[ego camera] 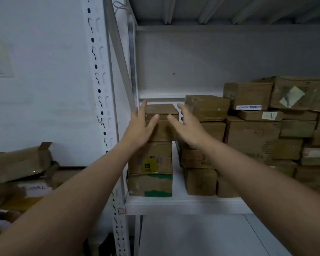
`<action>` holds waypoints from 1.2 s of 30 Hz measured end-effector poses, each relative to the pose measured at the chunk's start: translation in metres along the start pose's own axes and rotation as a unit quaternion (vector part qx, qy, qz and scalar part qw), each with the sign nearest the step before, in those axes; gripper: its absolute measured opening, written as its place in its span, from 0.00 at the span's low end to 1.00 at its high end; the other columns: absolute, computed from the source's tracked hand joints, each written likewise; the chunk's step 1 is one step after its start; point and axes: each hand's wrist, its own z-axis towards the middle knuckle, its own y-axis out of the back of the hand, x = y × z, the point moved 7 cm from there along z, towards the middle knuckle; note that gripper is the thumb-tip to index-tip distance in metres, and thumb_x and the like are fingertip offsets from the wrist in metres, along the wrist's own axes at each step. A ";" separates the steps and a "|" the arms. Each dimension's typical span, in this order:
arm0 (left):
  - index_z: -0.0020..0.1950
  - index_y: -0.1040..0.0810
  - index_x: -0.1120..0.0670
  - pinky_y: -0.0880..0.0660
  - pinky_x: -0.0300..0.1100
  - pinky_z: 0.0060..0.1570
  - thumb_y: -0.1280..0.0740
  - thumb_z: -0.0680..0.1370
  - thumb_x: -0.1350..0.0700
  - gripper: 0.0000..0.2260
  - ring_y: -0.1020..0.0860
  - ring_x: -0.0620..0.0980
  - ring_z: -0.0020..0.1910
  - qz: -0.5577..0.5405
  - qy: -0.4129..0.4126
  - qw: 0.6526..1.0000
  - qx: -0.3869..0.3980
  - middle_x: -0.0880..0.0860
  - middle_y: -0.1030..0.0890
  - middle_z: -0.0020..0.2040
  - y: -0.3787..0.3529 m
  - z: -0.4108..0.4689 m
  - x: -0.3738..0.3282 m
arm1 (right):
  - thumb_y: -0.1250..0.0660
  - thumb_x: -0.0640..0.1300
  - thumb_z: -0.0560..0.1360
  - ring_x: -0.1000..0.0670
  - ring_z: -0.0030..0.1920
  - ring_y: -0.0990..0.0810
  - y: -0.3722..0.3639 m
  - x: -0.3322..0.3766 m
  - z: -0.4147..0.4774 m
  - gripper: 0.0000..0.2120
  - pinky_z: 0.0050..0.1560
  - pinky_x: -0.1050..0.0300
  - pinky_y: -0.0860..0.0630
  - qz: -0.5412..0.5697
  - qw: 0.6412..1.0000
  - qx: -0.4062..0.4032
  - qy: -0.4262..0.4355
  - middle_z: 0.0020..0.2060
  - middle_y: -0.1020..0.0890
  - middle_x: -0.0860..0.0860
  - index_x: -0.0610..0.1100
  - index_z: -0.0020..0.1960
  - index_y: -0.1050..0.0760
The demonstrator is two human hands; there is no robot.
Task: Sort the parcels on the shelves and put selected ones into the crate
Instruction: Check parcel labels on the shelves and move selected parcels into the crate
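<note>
flanking the top parcel of a three-high stack, the left hand and right hand are both open, fingers straight and spread, thumbs across its front face, gripping nothing; actual contact cannot be confirmed. the stack stands at the left end of the white shelf, just beside the slotted upright, with a parcel with a yellow label and a green-taped parcel beneath. further brown parcels are stacked to the right, across a narrow gap.
</note>
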 end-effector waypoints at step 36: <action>0.70 0.32 0.49 0.26 0.44 0.63 0.42 0.80 0.46 0.19 0.25 0.45 0.64 -0.369 -0.063 0.922 -0.101 0.49 0.24 0.65 0.017 -0.072 -0.067 | 0.41 0.48 0.80 0.63 0.61 0.26 0.027 0.053 -0.071 0.18 0.61 0.66 0.28 0.207 0.965 -0.108 0.120 0.62 0.24 0.56 0.54 0.69 0.36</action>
